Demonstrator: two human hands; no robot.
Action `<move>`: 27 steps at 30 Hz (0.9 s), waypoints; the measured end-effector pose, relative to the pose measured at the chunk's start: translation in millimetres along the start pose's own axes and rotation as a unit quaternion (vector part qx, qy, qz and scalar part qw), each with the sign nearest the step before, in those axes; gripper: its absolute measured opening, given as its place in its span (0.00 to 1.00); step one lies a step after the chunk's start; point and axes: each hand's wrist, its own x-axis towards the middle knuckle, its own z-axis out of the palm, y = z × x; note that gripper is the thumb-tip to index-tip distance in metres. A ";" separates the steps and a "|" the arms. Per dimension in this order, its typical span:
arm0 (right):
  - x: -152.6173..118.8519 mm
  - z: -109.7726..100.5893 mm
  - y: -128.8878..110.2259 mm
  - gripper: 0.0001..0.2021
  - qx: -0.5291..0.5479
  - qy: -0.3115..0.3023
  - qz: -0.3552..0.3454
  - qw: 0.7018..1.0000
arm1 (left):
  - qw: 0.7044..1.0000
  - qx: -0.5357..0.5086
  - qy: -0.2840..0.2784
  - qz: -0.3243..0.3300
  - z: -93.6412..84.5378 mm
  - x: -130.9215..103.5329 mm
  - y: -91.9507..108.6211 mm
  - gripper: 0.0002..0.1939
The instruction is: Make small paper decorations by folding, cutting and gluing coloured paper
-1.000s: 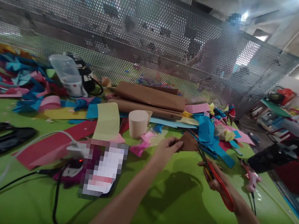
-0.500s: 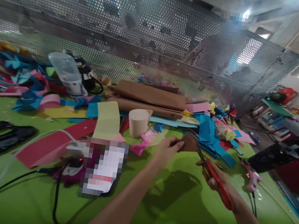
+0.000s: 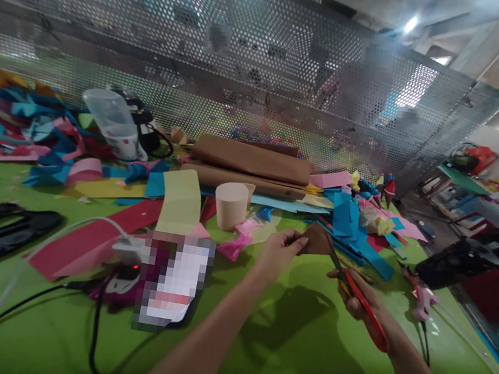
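Note:
Between thumb and fingers, my left hand [image 3: 280,253] pinches a small piece of brown paper [image 3: 316,240] above the green table. My right hand [image 3: 366,305] is closed around red-handled scissors [image 3: 366,315]. Their dark blades reach up and left to the right edge of the brown paper; I cannot tell how far apart the blades are. Left of my left hand lie a crumpled pink piece [image 3: 235,246] and a cream-coloured roll [image 3: 230,205] standing upright. Shadows of both hands fall on the table below.
Folded brown paper [image 3: 251,160] lies at the back, with blue strips [image 3: 344,219] beside it. A phone [image 3: 176,283], a power strip [image 3: 120,287] and cables lie at left. A pink glue gun [image 3: 422,300] and a black bottle [image 3: 467,257] are at right. A perforated metal screen [image 3: 156,56] stands behind.
Almost nothing differs. The view has shifted very slightly; both hands, the brown paper and the scissors keep nearly the same positions.

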 end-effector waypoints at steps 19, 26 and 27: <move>4.3 -4.8 4.4 0.32 0.026 -0.009 0.008 1.000 | 1.000 0.027 -0.002 0.004 -0.5 -0.1 2.0 0.13; 6.7 -6.4 0.5 0.34 0.009 0.004 0.026 1.000 | 0.999 0.045 -0.010 0.006 -2.3 0.0 -1.9 0.14; 6.8 -7.2 1.5 0.34 0.007 0.005 0.028 1.000 | 0.999 0.047 -0.011 0.006 -2.6 -0.1 -2.2 0.13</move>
